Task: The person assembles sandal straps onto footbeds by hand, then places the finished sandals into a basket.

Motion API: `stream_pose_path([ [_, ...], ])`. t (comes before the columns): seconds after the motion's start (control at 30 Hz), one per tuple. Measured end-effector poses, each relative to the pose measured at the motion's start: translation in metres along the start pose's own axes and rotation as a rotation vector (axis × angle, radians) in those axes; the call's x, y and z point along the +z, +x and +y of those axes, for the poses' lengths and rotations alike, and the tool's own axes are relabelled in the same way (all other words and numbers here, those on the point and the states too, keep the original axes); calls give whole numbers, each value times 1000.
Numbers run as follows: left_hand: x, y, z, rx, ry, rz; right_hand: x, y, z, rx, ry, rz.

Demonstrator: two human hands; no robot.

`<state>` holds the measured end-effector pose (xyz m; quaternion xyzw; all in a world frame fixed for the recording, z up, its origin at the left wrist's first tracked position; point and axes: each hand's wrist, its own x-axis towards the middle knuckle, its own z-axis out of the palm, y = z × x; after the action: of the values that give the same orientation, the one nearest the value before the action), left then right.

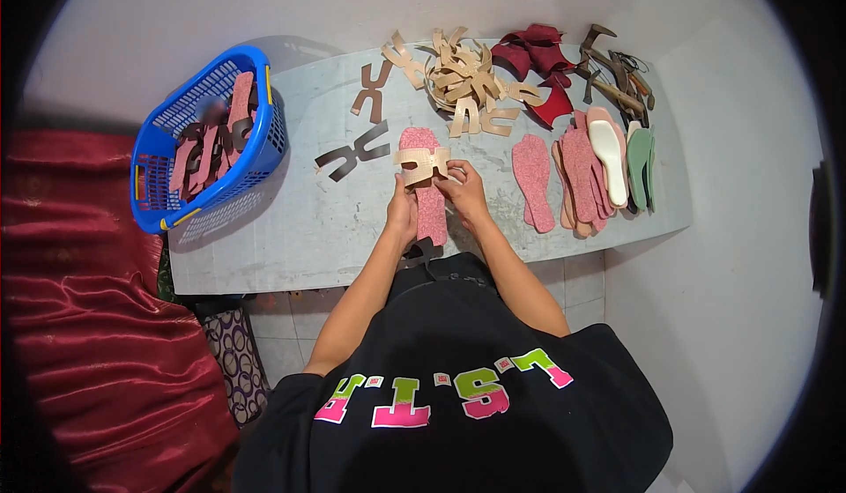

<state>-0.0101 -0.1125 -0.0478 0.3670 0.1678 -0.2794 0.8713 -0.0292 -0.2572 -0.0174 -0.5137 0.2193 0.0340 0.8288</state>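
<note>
A beige H-shaped sandal strap point(423, 166) lies across a speckled pink insole point(431, 215) in front of me on the table. My left hand point(403, 209) pinches the strap's lower left end at the insole's edge. On the other side, my right hand point(466, 195) is closed on the strap's right end, its fingers bent over the insole. Dark brown strap pieces point(354, 151) lie flat to the left of the insole. Close to my body, a small black piece point(423, 251) shows at the insole's near end, partly hidden.
At left, a blue basket point(275, 132) holds pink soles with dark straps. Beige straps point(467, 74) are heaped at the back beside dark red pieces point(534, 51). Hammers point(612, 88) lie back right. Pink insoles point(531, 180), white soles point(606, 154) and green soles point(641, 167) lie at right.
</note>
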Motion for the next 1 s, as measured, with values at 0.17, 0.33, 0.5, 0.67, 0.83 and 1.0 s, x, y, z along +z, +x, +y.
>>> stream_pose_path([
  [0.17, 4, -4, 0, 1, 20, 79, 6, -1, -1, -152, -72, 28],
  [0.33, -38, 25, -14, 23, 218, 94, 11, -2, 1, -138, -133, 45],
  [0.5, -9, 2, -4, 112, 142, 161, 11, -2, 1, -176, -233, 64],
  [0.67, 6, -13, 9, 118, 257, 202, 6, -1, 1, -198, -213, 91],
  [0.83, -12, 3, -1, 337, 895, 271, 4, 1, 6, -262, -258, 142],
  [1.0, -1, -10, 6, 459, 1039, 203, 3, 0, -2, -178, -196, 148],
])
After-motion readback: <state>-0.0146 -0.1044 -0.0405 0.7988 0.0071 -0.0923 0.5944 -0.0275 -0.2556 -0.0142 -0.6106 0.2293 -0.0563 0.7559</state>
